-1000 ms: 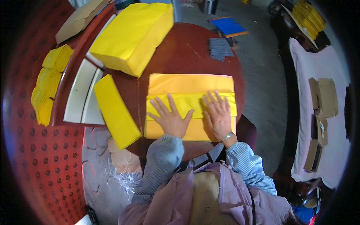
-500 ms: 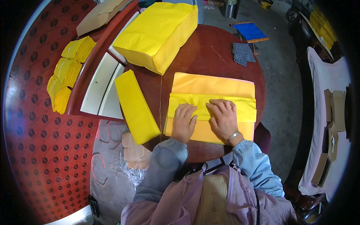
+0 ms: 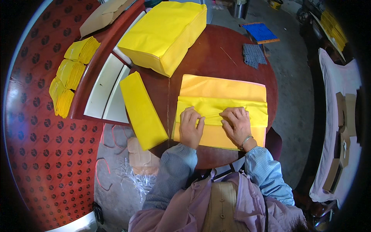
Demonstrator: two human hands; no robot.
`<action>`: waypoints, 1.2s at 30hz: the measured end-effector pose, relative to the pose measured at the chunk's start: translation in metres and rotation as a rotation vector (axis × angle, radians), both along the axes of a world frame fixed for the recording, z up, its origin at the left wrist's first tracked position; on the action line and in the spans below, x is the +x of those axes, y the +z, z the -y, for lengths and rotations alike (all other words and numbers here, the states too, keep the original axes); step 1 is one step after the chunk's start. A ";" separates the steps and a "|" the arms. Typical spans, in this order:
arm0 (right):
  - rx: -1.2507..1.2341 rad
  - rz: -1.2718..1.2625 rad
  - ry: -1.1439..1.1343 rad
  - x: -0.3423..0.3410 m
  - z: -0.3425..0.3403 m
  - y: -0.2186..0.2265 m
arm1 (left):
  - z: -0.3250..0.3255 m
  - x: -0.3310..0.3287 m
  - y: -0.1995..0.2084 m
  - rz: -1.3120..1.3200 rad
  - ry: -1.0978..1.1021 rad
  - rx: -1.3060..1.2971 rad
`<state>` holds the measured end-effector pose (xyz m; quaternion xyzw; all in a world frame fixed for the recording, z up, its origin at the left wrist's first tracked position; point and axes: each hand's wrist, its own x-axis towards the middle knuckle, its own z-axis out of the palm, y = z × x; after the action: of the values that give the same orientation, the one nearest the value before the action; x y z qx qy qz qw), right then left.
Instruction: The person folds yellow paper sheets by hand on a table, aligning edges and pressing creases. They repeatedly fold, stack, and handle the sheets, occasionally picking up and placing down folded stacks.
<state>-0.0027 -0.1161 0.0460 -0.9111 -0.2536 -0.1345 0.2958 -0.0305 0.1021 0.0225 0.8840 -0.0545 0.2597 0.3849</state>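
Observation:
A yellow cloth (image 3: 213,112), folded into a long band, lies across a flat orange-yellow stack of sheets (image 3: 222,84) on the round table. My left hand (image 3: 190,129) rests on the left part of the band, fingers bent and thumb apart. On its right part lies my right hand (image 3: 237,125), with a bracelet at the wrist, its fingertips bent against the cloth. Neither hand is closed around anything. Left of the stack, a folded yellow bundle (image 3: 143,110) lies aslant. A tall yellow stack of cloth (image 3: 164,33) stands at the far side.
The dark red round table (image 3: 210,46) also bears a grey textured mat (image 3: 253,55). Small yellow bundles (image 3: 70,73) lie on a red patterned surface (image 3: 38,154) at left. A blue-topped stool (image 3: 259,32) stands beyond. Open cardboard boxes (image 3: 346,127) lie on white cloth at right.
My fingers have bent more, and the band under them looks more wrinkled. Everything sits slightly further right in the picture.

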 end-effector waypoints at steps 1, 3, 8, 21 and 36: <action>0.003 0.006 -0.012 0.000 0.002 -0.001 | 0.000 0.000 0.000 0.009 -0.001 0.004; 0.017 0.027 -0.032 -0.001 0.007 -0.001 | -0.001 0.000 -0.001 0.043 0.001 0.017; 0.052 0.055 -0.079 -0.005 0.018 0.000 | -0.002 0.000 -0.005 0.117 0.006 0.052; 0.005 0.107 -0.118 -0.006 0.019 0.003 | 0.001 -0.007 0.000 0.020 0.137 0.188; -0.002 0.063 -0.010 -0.003 0.010 0.005 | -0.002 -0.005 -0.003 0.014 0.173 0.291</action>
<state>-0.0057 -0.1261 0.0505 -0.9078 -0.2585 -0.1645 0.2863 -0.0354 0.1044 0.0197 0.9301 -0.0178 0.2872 0.2285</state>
